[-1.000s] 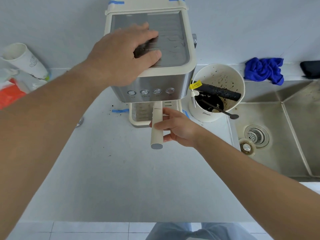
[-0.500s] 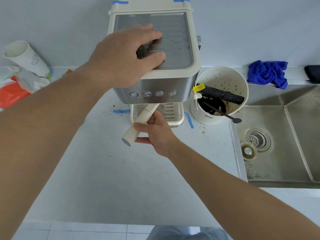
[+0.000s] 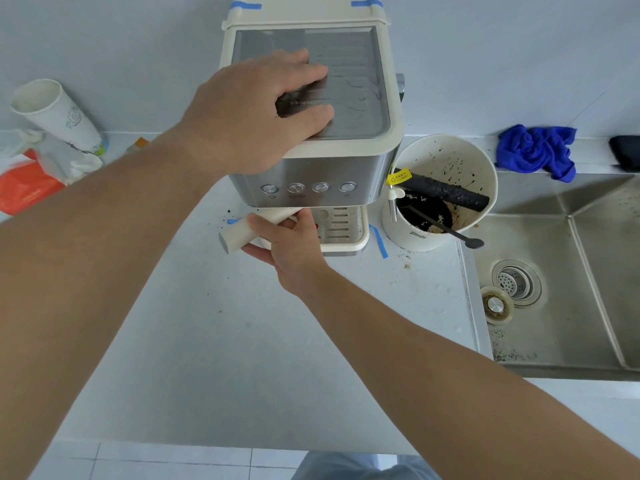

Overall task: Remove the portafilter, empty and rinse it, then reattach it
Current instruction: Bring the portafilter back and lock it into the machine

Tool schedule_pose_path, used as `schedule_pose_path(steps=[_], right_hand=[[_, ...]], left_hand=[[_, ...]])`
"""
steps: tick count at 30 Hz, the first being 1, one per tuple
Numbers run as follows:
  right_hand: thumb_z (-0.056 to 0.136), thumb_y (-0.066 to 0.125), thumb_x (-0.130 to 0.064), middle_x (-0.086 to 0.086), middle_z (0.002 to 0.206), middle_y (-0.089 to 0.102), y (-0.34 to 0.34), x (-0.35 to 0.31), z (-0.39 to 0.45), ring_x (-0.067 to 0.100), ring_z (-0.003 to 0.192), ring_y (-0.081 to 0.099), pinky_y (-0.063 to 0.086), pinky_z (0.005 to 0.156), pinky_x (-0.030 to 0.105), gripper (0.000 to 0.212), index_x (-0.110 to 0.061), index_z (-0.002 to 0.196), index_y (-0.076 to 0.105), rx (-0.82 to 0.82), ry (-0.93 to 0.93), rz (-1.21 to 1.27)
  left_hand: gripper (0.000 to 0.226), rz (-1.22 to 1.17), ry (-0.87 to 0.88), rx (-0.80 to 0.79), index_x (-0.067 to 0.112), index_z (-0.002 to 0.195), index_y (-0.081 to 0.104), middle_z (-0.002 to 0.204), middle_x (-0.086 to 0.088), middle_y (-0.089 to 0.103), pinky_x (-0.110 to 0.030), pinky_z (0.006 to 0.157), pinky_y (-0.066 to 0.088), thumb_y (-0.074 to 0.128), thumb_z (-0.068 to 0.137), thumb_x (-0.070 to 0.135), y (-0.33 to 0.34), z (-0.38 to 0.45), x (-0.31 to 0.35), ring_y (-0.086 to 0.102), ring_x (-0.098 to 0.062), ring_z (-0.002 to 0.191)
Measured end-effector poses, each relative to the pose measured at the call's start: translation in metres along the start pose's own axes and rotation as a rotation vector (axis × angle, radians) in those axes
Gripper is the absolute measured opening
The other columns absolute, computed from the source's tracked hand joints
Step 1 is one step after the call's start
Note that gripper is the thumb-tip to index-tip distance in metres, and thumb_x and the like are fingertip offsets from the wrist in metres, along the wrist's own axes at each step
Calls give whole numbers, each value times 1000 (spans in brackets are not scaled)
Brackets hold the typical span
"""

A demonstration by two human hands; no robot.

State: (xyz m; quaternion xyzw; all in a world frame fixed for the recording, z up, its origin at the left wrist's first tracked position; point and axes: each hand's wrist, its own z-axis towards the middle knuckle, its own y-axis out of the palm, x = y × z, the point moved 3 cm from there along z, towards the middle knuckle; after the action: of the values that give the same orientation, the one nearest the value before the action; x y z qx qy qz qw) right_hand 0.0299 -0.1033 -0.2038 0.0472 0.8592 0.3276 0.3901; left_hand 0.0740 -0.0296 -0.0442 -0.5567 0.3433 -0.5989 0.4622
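Note:
A cream and steel espresso machine (image 3: 360,174) stands at the back of the white counter. My left hand (image 3: 256,112) lies flat on its steel top, fingers spread, pressing down. The portafilter's cream handle (image 3: 239,233) sticks out from under the machine's front, angled far to the left. My right hand (image 3: 289,242) is wrapped around that handle near the machine. The portafilter's basket end is hidden under the machine.
A white knock bin (image 3: 446,188) with coffee grounds, a black bar and a black spoon stands right of the machine. A steel sink (image 3: 554,306) with its drain lies further right. A blue cloth (image 3: 535,150) sits on the back ledge. Paper cups (image 3: 55,112) and an orange bag (image 3: 20,188) lie at left.
My right hand has swung the portafilter handle from pointing straight toward me round to the left. My left hand has stayed pressed on the machine's top.

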Motion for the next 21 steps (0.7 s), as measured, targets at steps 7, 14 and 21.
schedule_pose_path(steps=[7, 14, 21], right_hand=[[81, 73, 4, 11, 113, 62, 7, 8, 0, 33, 118, 62, 62, 72, 44, 48, -11, 120, 50, 5, -7, -3], [81, 71, 7, 9, 110, 63, -2, 13, -2, 22, 101, 66, 62, 73, 44, 42, -17, 110, 51, -34, -32, -13], [81, 72, 5, 9, 107, 63, 6, 9, 4, 30, 107, 65, 62, 74, 45, 46, -8, 119, 49, -8, -19, -19]], left_hand=[[56, 18, -1, 6, 43, 141, 42, 155, 19, 32, -39, 114, 21, 44, 88, 60, 0, -1, 1, 29, -11, 144], [57, 29, -6, 3, 44, 142, 41, 156, 19, 31, -41, 115, 20, 43, 88, 62, 1, -1, 0, 28, -12, 144], [58, 24, -8, -4, 44, 142, 41, 156, 19, 30, -39, 114, 20, 43, 87, 63, 1, 0, 0, 27, -11, 145]])
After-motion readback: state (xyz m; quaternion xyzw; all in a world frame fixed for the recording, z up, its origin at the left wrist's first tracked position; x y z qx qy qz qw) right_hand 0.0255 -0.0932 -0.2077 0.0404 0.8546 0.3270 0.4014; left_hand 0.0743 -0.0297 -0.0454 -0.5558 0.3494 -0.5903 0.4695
